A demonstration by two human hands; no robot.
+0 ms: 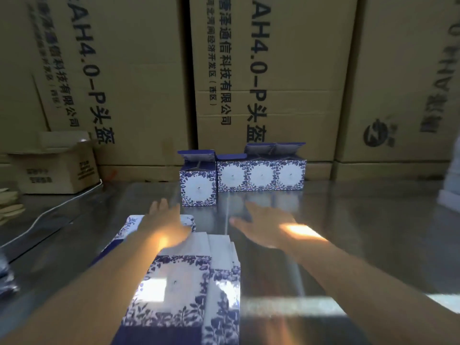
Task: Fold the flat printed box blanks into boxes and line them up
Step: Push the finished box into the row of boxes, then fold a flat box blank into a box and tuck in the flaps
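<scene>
Presently your left hand (164, 220) and right hand (263, 225) are spread and empty. Flat blue-and-white floral cardboard blanks (184, 290) lie beneath the left; just beyond its fingertips one folded floral cardboard box (198, 185) stands forward of the three-box row (261, 175), likely awaiting alignment.

A warehouse or packing room: tall brown corrugated shipping cartons (139, 78) printed with black lettering stand stacked wall-like behind a shiny steel worktable (348, 220), beside a smaller open cardboard box (57, 168).
</scene>
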